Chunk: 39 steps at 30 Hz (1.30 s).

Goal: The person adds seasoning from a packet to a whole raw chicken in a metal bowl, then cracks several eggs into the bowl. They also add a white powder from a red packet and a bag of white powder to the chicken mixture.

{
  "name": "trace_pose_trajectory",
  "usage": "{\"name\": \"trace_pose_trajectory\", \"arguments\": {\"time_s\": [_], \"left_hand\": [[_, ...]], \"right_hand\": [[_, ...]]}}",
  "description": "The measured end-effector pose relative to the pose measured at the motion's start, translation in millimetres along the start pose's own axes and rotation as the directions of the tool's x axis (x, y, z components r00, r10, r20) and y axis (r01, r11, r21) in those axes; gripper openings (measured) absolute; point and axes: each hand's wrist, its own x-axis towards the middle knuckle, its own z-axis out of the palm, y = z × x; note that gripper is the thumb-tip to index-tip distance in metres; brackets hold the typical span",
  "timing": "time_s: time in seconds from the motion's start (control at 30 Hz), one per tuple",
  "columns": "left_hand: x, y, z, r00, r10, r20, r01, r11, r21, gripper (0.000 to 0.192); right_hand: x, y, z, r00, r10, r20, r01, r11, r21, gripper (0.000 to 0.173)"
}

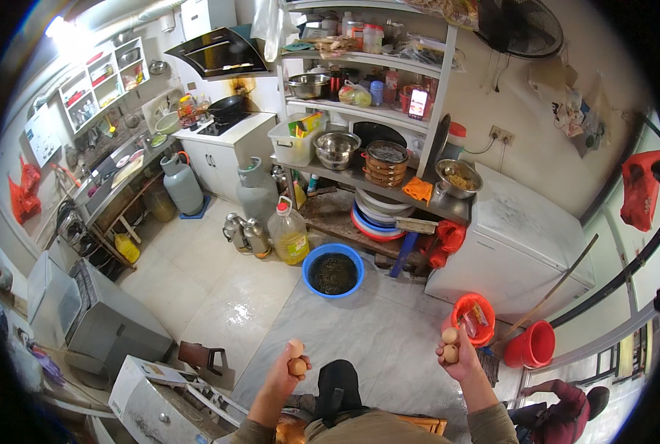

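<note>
My left hand [285, 369] holds two brown eggs [297, 366], raised above the tiled floor at the lower middle of the view. Two more brown eggs [451, 353] are gripped in my right hand [463, 361], which is held out to the right, just in front of a red bin [456, 313] lined with a red bag. Farther forward, between the hands, a blue basin [361, 272] with dark contents stands on the floor.
A steel shelf table [335, 173] carries steamers and bowls, with a white chest freezer [507, 266] to its right. Near the basin stand an oil jug [291, 238] and thermoses [257, 238]. A red bucket [529, 344] and another person [563, 410] are at lower right.
</note>
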Motion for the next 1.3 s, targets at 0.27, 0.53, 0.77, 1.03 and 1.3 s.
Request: {"name": "trace_pose_trajectory", "arguments": {"time_s": [0.27,0.53,0.77,1.03,1.3], "left_hand": [[134,93,-16,0.995,0.064,0.077,-0.059,0.996,-0.071,0.043],[273,186,0,0.991,-0.113,-0.077,0.123,0.983,0.136,0.045],[431,226,117,0.974,-0.228,0.02,0.189,0.851,0.489,0.047],[660,191,337,0.972,-0.198,0.128,0.075,0.773,0.63,0.047],[835,140,484,0.991,-0.102,0.09,-0.014,0.579,0.815,0.063]], "right_hand": [[148,-38,81,0.998,-0.002,-0.069,-0.01,0.986,-0.165,0.043],[339,-118,122,0.978,-0.11,-0.175,0.07,0.973,-0.222,0.035],[472,-228,149,0.896,-0.359,-0.261,0.256,0.899,-0.356,0.034],[673,-331,112,0.628,-0.73,-0.271,0.364,0.583,-0.727,0.05],[737,-350,61,0.556,-0.819,-0.144,0.136,0.26,-0.956,0.051]]}}
